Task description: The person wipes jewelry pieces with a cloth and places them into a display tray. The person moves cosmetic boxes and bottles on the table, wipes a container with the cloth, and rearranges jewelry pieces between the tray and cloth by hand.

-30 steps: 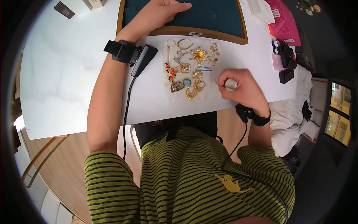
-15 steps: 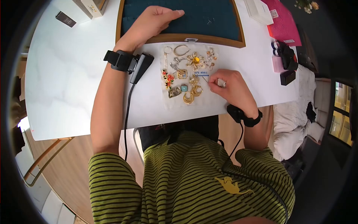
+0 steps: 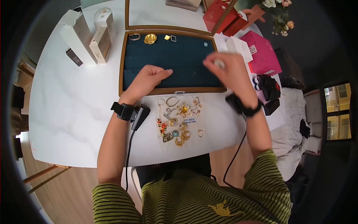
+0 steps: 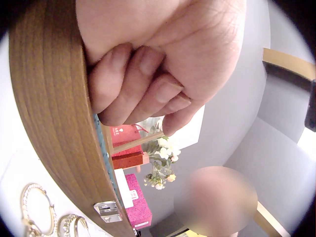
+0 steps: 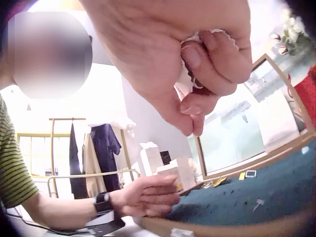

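My left hand rests on the front rim of a wooden display case, its fingers loosely curled and thumb extended, holding nothing. Over the case's right side is my right hand, blurred by movement. Its curled fingers grip a crumpled white wad, thin like tissue, while thumb and forefinger meet at the tips. Dark teal lining carries a gold brooch, a ring-like band and a few small pieces. Below the case lies a pale sheet of jewellery with a flower brooch and a long ring-ended pin.
White and cream boxes stand left of the case. At the right are a pink box, red bags and dark small items. The case's glass lid frame stands raised behind it.
My right hand has left the jewellery sheet and risen to above the case, still gripping the white wad. The ring-ended pin now shows on the sheet. The head view has tilted up.
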{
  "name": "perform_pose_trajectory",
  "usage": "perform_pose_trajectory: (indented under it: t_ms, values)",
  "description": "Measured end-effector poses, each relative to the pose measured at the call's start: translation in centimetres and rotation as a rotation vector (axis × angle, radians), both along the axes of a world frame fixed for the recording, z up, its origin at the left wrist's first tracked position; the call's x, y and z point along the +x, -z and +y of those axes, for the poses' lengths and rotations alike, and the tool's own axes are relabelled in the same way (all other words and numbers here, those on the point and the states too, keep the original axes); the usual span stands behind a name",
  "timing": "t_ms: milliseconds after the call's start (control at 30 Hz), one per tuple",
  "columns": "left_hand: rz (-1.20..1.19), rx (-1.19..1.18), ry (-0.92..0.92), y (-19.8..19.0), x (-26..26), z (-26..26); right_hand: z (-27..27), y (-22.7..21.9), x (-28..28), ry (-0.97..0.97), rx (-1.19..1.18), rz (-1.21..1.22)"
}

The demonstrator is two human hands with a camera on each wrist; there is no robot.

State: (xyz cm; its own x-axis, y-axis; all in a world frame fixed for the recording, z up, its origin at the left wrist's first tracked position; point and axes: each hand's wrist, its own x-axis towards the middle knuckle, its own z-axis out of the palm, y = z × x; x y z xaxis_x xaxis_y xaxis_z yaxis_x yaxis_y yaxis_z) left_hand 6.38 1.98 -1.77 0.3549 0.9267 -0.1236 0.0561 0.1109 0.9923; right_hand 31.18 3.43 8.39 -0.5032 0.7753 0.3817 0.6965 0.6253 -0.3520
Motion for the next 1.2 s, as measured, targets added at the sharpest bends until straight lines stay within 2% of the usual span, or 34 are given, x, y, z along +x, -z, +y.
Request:
perform_pose_trajectory:
  t_ms: [100,133,200,233,300,533,633,867,967,1000,1033,1067,1133,1200]
  values:
    - [0.018,0.009,-0.028,-0.4,0.1,-0.3,7.9,1.0,-2.3,0.012,-0.048,-0.189]
    - [0.026,0.017,-0.036,-0.4,0.1,-0.3,9.8,1.5,-3.3,0.004,-0.039,-0.181]
    - [-0.005,0.024,-0.001,-0.2,0.0,-0.2,12.6,2.7,-5.2,0.052,-0.268,-0.269]
    - [-0.007,0.034,0.014,-0.1,-0.1,-0.1,13.5,3.2,-5.9,0.040,-0.264,-0.265]
    - [0.004,0.019,0.004,-0.3,-0.2,-0.1,14.6,4.3,-7.1,-0.014,-0.047,-0.338]
    - [-0.002,0.014,0.008,0.2,-0.1,-0.1,16.1,5.5,-8.5,0.046,-0.130,-0.618]
    - [0.009,0.022,0.006,0.0,-0.2,0.0,16.0,6.0,-8.3,0.074,-0.027,-0.664]
    - [-0.001,0.032,0.024,-0.3,-0.1,0.1,16.2,5.9,-7.1,0.060,-0.100,-0.524]
    - [0.011,0.099,-0.011,0.2,0.3,0.1,17.3,6.3,-5.7,-0.126,-0.086,-0.216]
    - [0.001,0.032,-0.001,0.2,0.2,0.1,17.4,6.0,-5.3,-0.179,-0.105,-0.111]
    - [0.021,0.072,-0.012,0.1,0.1,0.3,16.0,4.4,-5.5,-0.133,-0.102,-0.157]
    - [0.036,0.101,-0.018,0.2,0.3,0.1,16.0,4.4,-5.1,-0.191,-0.129,-0.090]
    - [0.040,0.101,-0.035,0.5,0.5,0.1,11.3,0.6,-5.6,-0.116,-0.201,-0.033]
    - [0.021,0.136,-0.036,0.7,0.6,0.2,9.1,-0.8,-4.8,-0.120,-0.196,-0.057]
